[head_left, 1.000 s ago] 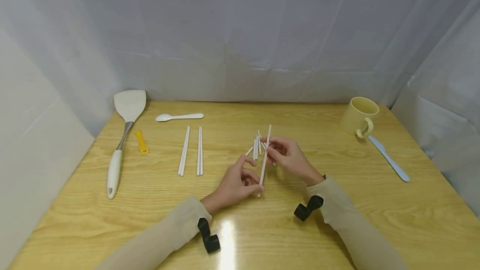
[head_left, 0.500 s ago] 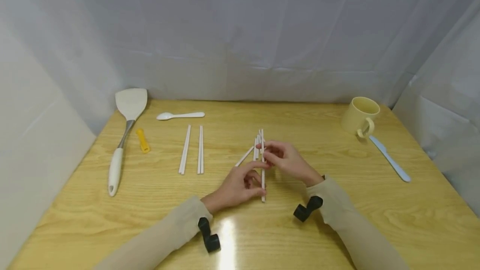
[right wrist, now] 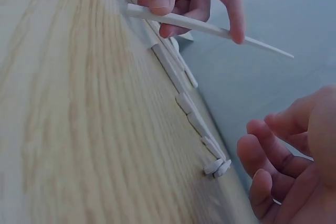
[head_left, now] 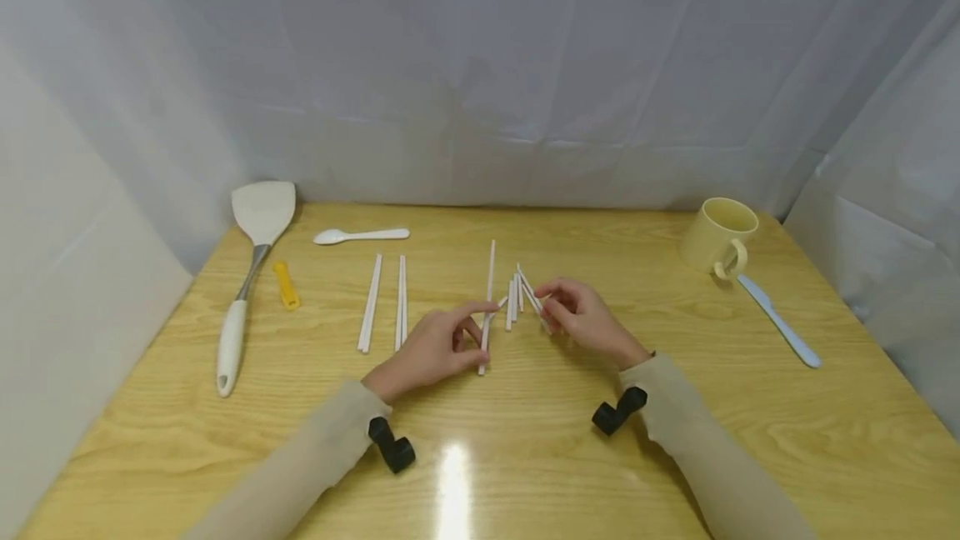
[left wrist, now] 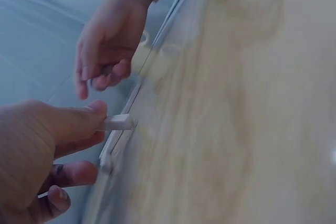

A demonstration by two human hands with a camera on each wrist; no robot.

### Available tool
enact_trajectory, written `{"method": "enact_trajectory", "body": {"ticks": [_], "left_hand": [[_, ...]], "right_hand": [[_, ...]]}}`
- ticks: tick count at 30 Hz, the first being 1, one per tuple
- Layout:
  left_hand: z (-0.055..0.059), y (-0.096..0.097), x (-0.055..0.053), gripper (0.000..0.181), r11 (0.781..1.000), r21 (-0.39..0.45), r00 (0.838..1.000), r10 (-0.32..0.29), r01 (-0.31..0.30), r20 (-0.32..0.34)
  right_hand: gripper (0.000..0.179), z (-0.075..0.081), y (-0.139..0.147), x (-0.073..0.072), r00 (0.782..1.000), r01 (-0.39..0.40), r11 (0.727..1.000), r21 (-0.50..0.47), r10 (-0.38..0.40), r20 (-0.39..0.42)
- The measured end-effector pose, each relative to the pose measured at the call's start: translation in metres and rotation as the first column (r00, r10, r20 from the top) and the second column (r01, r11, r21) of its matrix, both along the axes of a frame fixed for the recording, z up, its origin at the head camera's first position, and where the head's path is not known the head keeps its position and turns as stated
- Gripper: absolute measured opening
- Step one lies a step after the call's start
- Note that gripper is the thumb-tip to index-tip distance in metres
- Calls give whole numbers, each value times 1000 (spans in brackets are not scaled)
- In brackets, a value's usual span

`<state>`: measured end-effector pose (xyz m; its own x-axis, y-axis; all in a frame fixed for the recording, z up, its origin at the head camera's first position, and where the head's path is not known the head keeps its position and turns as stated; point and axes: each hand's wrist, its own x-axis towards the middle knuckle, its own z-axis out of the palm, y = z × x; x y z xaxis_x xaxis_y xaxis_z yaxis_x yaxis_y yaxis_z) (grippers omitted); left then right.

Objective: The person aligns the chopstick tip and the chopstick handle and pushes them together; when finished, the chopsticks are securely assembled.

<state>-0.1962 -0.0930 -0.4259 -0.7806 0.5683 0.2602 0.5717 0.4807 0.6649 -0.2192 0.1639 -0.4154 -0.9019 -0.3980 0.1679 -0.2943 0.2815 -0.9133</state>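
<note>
Pale grey cloth (head_left: 480,90) stands behind the worktop and folds round toward ten and two o'clock. The wood-grained worktop (head_left: 487,482) spreads below it; read as a dial, its far edge is twelve. Two beige sleeves reach in, the left sleeve (head_left: 292,457) from seven o'clock and the right sleeve (head_left: 720,448) from five. A white-bladed spatula (head_left: 252,272) lies at nine to ten o'clock, handle toward the person.

Near the middle, on its nine o'clock side, the left hand (head_left: 433,348) pinches one chopstick (head_left: 490,273) near its thicker end between thumb and fingers, the index finger farther along; its thin end points to twelve. On the three o'clock side, the right hand (head_left: 588,319) has its fingers loosely bent and narrowly spaced, gripping nothing, just beside the loose chopsticks (head_left: 512,303); whether it touches them I cannot tell.

A yellow mug (head_left: 707,242) stands upright at two o'clock, and a light blue knife (head_left: 780,322) lies at three, one end by the mug's handle. Two chopstick pairs, the outer pair (head_left: 371,303) and the inner pair (head_left: 402,303), lie between nine and ten. A white spoon (head_left: 367,234) is at ten; smallest is a yellow piece (head_left: 286,286) just beside the spatula.
</note>
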Motion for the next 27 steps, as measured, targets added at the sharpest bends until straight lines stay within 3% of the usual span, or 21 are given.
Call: {"method": "enact_trajectory", "body": {"ticks": [10, 17, 20, 27], "left_hand": [[10, -29, -7, 61, 987, -118, 994, 109, -109, -5], [6, -43, -10, 64, 950, -162, 963, 261, -269, -68], [4, -45, -12, 54, 942, -184, 958, 263, -280, -110], [1, -47, -13, 31, 934, -229, 953, 231, -273, -194]], "right_hand": [[19, -12, 9, -6, 1000, 24, 998, 65, -25, 2], [19, -13, 12, -7, 999, 41, 995, 88, -43, 19], [18, -14, 11, -8, 999, 44, 995, 95, -44, 6], [15, -23, 11, -10, 981, 147, 961, 233, -112, -159]]}}
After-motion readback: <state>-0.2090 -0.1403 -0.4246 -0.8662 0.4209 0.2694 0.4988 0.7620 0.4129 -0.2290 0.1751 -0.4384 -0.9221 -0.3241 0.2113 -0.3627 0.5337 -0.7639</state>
